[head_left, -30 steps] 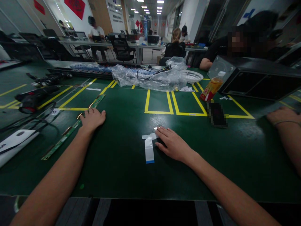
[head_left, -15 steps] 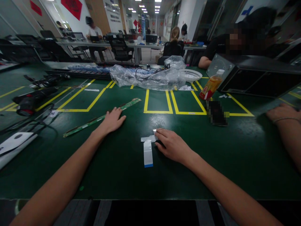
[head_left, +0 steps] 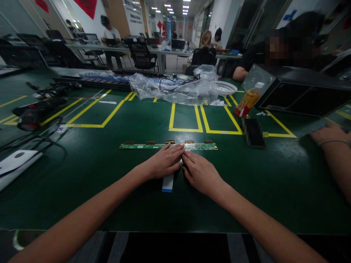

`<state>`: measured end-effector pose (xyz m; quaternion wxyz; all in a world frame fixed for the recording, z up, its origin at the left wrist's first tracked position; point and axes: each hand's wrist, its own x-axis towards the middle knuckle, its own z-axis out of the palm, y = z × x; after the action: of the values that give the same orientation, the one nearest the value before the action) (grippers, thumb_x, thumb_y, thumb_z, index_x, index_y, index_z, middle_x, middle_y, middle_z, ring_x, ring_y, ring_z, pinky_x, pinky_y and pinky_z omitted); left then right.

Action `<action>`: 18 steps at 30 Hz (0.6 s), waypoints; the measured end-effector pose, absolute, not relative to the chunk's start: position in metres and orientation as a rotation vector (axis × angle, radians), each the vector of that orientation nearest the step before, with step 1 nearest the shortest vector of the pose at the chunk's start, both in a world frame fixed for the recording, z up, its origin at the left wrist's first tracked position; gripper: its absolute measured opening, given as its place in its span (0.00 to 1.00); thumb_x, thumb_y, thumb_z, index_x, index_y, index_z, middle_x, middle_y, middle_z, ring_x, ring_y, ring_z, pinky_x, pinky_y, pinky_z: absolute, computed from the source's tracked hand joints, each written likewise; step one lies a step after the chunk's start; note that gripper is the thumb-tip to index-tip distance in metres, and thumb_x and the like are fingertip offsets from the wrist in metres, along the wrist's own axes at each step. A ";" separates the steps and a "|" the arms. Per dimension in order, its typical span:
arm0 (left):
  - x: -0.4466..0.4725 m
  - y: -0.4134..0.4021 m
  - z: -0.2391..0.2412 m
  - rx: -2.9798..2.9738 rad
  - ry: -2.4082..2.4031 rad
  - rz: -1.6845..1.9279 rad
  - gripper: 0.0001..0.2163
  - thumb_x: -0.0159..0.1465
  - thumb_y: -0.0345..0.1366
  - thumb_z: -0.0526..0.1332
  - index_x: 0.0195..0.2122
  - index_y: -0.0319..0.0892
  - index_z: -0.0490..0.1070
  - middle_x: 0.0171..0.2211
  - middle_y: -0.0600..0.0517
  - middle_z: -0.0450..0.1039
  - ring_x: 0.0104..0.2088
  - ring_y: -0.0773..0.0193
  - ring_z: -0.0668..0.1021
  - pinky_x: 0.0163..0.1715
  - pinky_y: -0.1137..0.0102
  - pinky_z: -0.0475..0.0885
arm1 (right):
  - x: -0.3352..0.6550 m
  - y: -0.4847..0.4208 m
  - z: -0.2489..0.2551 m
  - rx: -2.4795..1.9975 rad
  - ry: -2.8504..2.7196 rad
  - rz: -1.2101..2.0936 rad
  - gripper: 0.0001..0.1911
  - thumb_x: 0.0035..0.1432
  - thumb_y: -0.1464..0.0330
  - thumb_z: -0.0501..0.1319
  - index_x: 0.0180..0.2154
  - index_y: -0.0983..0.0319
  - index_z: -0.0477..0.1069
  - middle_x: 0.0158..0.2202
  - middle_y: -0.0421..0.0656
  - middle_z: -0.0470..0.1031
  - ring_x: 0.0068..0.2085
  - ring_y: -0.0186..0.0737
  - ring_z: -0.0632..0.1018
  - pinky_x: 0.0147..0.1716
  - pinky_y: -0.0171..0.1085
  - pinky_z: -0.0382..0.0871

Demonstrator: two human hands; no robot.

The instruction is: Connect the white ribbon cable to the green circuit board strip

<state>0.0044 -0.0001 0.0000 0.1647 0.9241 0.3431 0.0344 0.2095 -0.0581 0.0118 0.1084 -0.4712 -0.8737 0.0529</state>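
Note:
A long, narrow green circuit board (head_left: 201,147) lies crosswise on the table, with several copper-coloured tabs along its far edge. My left hand (head_left: 163,160) reaches over the middle of the board, its fingers together and closed on it. Below that hand, the blue-tipped end of a white flat ribbon cable (head_left: 168,182) sticks out towards me. My right hand (head_left: 201,170) is closed at the cable's upper part, fingertips against the board's near edge and touching the left fingers. The place where cable and board meet is hidden under my fingers.
Clear plastic wrapping (head_left: 170,89) lies at the back beside a white basket (head_left: 226,88). To the right are a drink bottle (head_left: 249,100), a dark blurred object (head_left: 254,133), a black case (head_left: 296,89) and another person's hand (head_left: 329,133). Cables and a white device (head_left: 19,164) lie left.
My left hand has brought the circuit board right and nearer, turning it from slanted to crosswise. Both hands now meet at its middle. The ribbon cable's blue end has shifted slightly left.

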 end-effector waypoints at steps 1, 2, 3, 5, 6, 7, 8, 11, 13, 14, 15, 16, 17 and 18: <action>0.004 0.000 0.001 2.639 0.977 0.098 0.28 0.74 0.44 0.47 0.72 0.39 0.50 0.73 0.44 0.47 0.73 0.57 0.50 0.70 0.54 0.42 | 0.209 -0.058 0.012 -1.398 -2.576 0.143 0.25 0.68 0.68 0.54 0.63 0.72 0.67 0.65 0.59 0.68 0.64 0.54 0.70 0.64 0.50 0.64; 0.005 0.000 0.001 2.641 0.976 0.097 0.28 0.74 0.44 0.47 0.72 0.39 0.50 0.73 0.44 0.47 0.73 0.58 0.50 0.70 0.55 0.42 | 0.209 -0.059 0.012 -1.409 -2.581 0.132 0.25 0.68 0.68 0.54 0.63 0.72 0.67 0.65 0.59 0.68 0.64 0.54 0.70 0.64 0.50 0.64; 0.005 0.000 0.001 2.642 0.974 0.095 0.28 0.74 0.44 0.47 0.72 0.39 0.50 0.73 0.44 0.47 0.73 0.58 0.50 0.70 0.55 0.42 | 0.208 -0.059 0.012 -1.420 -2.586 0.122 0.25 0.68 0.68 0.53 0.63 0.73 0.66 0.65 0.59 0.68 0.64 0.54 0.70 0.64 0.50 0.64; 0.006 -0.001 0.002 2.643 0.967 0.088 0.28 0.74 0.44 0.47 0.72 0.40 0.49 0.73 0.45 0.46 0.73 0.58 0.50 0.70 0.55 0.42 | 0.209 -0.059 0.012 -1.441 -2.590 0.101 0.25 0.69 0.68 0.52 0.63 0.73 0.66 0.65 0.59 0.68 0.64 0.54 0.70 0.65 0.49 0.63; 0.005 -0.001 0.002 2.645 0.965 0.085 0.28 0.74 0.44 0.47 0.72 0.40 0.49 0.73 0.45 0.46 0.73 0.57 0.50 0.70 0.55 0.42 | 0.209 -0.059 0.012 -1.450 -2.592 0.090 0.26 0.69 0.68 0.51 0.63 0.74 0.66 0.64 0.59 0.68 0.64 0.54 0.70 0.65 0.49 0.63; 0.005 -0.001 0.002 2.647 0.966 0.083 0.28 0.74 0.44 0.47 0.72 0.40 0.49 0.73 0.45 0.46 0.73 0.57 0.50 0.70 0.55 0.42 | 0.209 -0.059 0.012 -1.458 -2.595 0.083 0.26 0.70 0.68 0.51 0.63 0.74 0.65 0.64 0.59 0.68 0.64 0.54 0.70 0.65 0.49 0.63; 0.005 -0.001 0.002 2.648 0.966 0.083 0.28 0.74 0.45 0.47 0.72 0.40 0.49 0.73 0.45 0.46 0.73 0.57 0.50 0.70 0.55 0.42 | 0.209 -0.058 0.012 -1.467 -2.597 0.078 0.26 0.70 0.68 0.51 0.63 0.75 0.65 0.64 0.59 0.68 0.64 0.54 0.70 0.65 0.49 0.63; 0.003 0.000 0.003 2.643 0.951 0.084 0.29 0.74 0.46 0.49 0.72 0.40 0.49 0.73 0.45 0.45 0.73 0.57 0.49 0.70 0.55 0.41 | 0.211 -0.057 0.011 -1.464 -2.606 0.080 0.26 0.70 0.68 0.51 0.63 0.76 0.65 0.64 0.60 0.68 0.64 0.55 0.70 0.65 0.50 0.63; 0.002 0.002 0.003 2.633 0.928 0.088 0.30 0.73 0.47 0.50 0.72 0.39 0.49 0.73 0.44 0.45 0.73 0.56 0.49 0.71 0.55 0.41 | 0.214 -0.056 0.011 -1.430 -2.620 0.087 0.26 0.70 0.68 0.51 0.64 0.75 0.65 0.65 0.60 0.67 0.65 0.55 0.69 0.66 0.51 0.61; 0.001 0.002 0.004 2.629 0.915 0.090 0.31 0.73 0.47 0.51 0.72 0.39 0.49 0.73 0.44 0.45 0.73 0.56 0.49 0.71 0.55 0.40 | 0.216 -0.055 0.011 -1.407 -2.630 0.090 0.26 0.69 0.68 0.51 0.64 0.74 0.65 0.65 0.60 0.67 0.65 0.54 0.69 0.66 0.52 0.60; 0.001 0.003 0.004 2.626 0.903 0.090 0.31 0.72 0.48 0.51 0.72 0.39 0.49 0.73 0.44 0.44 0.73 0.56 0.48 0.71 0.55 0.40 | 0.217 -0.054 0.011 -1.383 -2.639 0.093 0.25 0.69 0.69 0.51 0.64 0.74 0.65 0.65 0.60 0.67 0.65 0.54 0.69 0.67 0.53 0.60; 0.001 0.003 0.005 2.626 0.891 0.089 0.32 0.72 0.47 0.52 0.72 0.38 0.48 0.73 0.44 0.44 0.73 0.57 0.48 0.71 0.55 0.39 | 0.218 -0.053 0.012 -1.362 -2.643 0.092 0.25 0.69 0.70 0.51 0.63 0.73 0.65 0.65 0.60 0.68 0.65 0.54 0.69 0.67 0.53 0.60; 0.000 0.004 0.005 2.627 0.882 0.085 0.32 0.72 0.47 0.52 0.73 0.38 0.48 0.74 0.43 0.44 0.73 0.57 0.48 0.71 0.55 0.39 | 0.220 -0.052 0.012 -1.341 -2.643 0.088 0.24 0.69 0.71 0.51 0.63 0.73 0.65 0.64 0.60 0.68 0.65 0.53 0.69 0.66 0.53 0.60; 0.000 0.004 0.005 2.629 0.877 0.079 0.32 0.72 0.47 0.52 0.73 0.38 0.47 0.74 0.43 0.44 0.73 0.57 0.48 0.71 0.55 0.39 | 0.220 -0.051 0.013 -1.319 -2.640 0.084 0.24 0.69 0.71 0.51 0.63 0.72 0.66 0.63 0.60 0.69 0.64 0.53 0.70 0.66 0.53 0.61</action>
<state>-0.0004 0.0042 0.0052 0.1835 0.9321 0.3110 0.0280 0.2205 -0.0514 0.0130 0.0944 -0.4447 -0.8902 0.0284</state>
